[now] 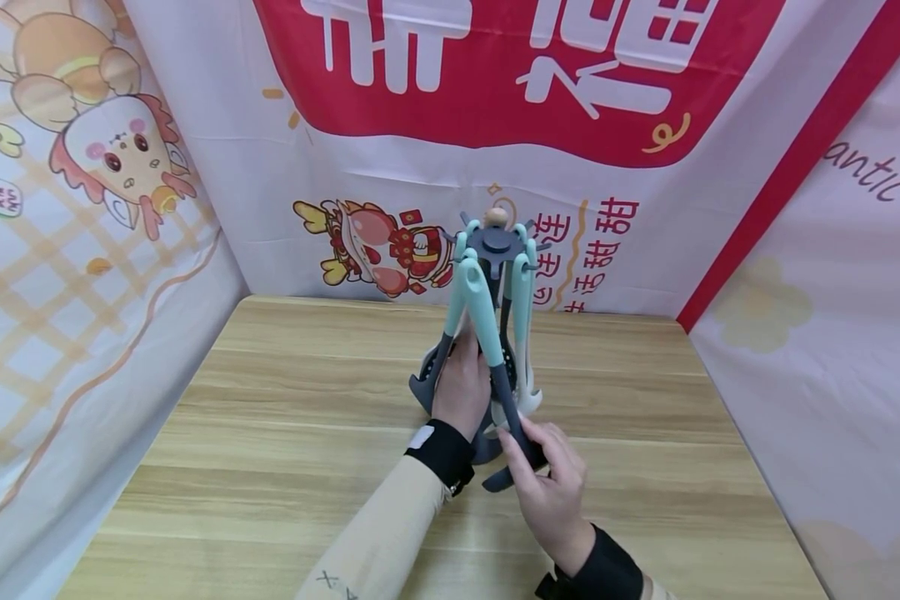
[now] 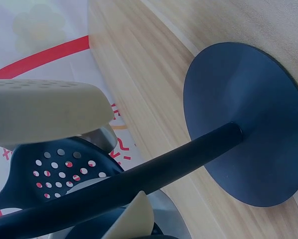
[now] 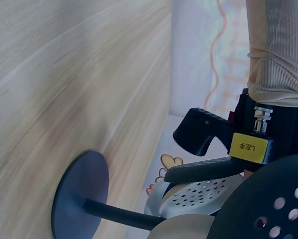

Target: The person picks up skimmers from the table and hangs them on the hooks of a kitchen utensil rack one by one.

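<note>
A dark grey utensil rack stands on the wooden table, hung with several mint-handled utensils. My left hand reaches in among them at mid height and grips the rack's pole, its fingertips hidden. My right hand pinches the dark neck of the front utensil, which still hangs from the top and slants toward me, its head just left of my fingers. In the left wrist view I see the round base, the pole and a slotted spoon head. The base also shows in the right wrist view.
Printed cloth walls enclose the table on the left, back and right. Bare wood lies on both sides of the rack. A cream utensil head hangs close to the left wrist camera.
</note>
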A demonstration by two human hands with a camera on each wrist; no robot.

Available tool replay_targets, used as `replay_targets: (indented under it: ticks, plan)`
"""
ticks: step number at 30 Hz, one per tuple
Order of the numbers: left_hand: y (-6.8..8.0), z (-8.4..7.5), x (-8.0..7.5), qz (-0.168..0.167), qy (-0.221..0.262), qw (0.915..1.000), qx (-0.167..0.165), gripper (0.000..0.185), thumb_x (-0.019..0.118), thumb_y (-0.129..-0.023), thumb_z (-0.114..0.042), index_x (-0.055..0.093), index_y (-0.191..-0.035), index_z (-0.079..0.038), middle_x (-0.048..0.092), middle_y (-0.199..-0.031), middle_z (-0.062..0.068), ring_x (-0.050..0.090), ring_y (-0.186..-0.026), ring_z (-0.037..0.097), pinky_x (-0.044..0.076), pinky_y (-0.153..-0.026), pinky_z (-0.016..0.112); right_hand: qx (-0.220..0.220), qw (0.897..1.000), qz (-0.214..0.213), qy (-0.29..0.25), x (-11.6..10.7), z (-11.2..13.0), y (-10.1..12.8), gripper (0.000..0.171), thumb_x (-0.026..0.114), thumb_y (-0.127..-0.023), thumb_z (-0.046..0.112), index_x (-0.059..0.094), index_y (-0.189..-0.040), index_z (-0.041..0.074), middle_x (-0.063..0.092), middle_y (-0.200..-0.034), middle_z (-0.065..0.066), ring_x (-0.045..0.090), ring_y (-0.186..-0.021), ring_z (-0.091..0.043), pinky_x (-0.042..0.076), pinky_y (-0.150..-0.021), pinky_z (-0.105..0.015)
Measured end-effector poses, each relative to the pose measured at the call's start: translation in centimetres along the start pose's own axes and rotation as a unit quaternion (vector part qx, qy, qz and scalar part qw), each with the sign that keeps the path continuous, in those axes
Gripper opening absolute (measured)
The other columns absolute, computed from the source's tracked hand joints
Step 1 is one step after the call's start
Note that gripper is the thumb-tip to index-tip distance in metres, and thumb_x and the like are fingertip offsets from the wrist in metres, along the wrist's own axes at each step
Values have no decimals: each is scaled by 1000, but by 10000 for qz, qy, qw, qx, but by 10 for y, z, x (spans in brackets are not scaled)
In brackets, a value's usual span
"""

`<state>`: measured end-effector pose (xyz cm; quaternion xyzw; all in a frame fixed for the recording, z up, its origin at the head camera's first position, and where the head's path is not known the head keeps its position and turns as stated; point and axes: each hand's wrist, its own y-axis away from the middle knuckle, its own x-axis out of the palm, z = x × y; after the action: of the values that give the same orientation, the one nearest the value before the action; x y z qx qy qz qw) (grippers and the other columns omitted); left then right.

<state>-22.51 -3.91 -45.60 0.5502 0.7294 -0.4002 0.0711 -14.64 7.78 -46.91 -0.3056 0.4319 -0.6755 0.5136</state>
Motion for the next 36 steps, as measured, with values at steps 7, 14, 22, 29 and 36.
replay_targets:
  ticks: [7,14,22,29,36]
  plan:
    - [1,1,0,-6,-134,9999,32,64,53,-101,-4,23,-156,-8,53,-145,17,57,-128,31,48,-105,45,85,9995,52,293,-3,-4,2,28,73,-91,15,70,-98,-12,70,-79,-19,65,-72,-20,53,-72,-14]
    - [0,2,2,-78,-381,9992,138,50,55,-101,-8,36,-147,-5,57,-140,17,58,-127,30,49,-105,45,142,9984,149,526,-5,-8,7,30,72,-91,19,70,-100,-10,72,-82,-19,67,-73,-19,55,-73,-14]
    - [-2,4,3,-230,-350,9987,305,43,55,-102,-12,40,-142,-5,60,-135,15,60,-125,30,49,-104,44,1,9958,118,906,-7,-14,8,34,70,-93,22,70,-101,-11,72,-82,-18,66,-68,-24,56,-65,-16]
    - [0,3,1,-176,-227,9995,137,55,55,-101,-11,32,-151,-8,59,-138,14,58,-127,30,48,-106,45,-444,9864,89,1581,-9,-17,7,37,67,-95,26,70,-98,-11,71,-77,-16,64,-63,-25,53,-55,-29]
    - [-1,3,2,-175,-256,9993,224,38,54,-102,-14,42,-138,-6,63,-129,14,61,-122,29,51,-102,43,-212,9844,145,1739,-10,-17,7,36,67,-95,27,71,-100,-9,72,-79,-16,66,-65,-25,54,-58,-28]
